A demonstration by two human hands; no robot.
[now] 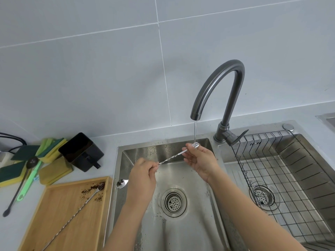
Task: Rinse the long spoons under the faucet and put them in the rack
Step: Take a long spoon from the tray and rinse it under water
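Note:
Both hands hold one long twisted metal spoon (172, 157) over the left sink basin (190, 223). My left hand (143, 178) grips its lower part, and the spoon bowl sticks out to the left of that hand. My right hand (199, 160) pinches its forked upper end right under the thin water stream from the grey faucet (217, 84). A second long twisted spoon (76, 212) lies on the wooden tray (54, 205) with brown grounds around its head. The wire rack (290, 178) sits in the right basin.
On the counter at left lie green-yellow sponges (52, 171), a black square container (81, 151), a dark long-handled spoon (20, 187) and a green brush handle (29, 185). A cable runs along the far left edge. The left basin's drain (173, 202) lies below my hands.

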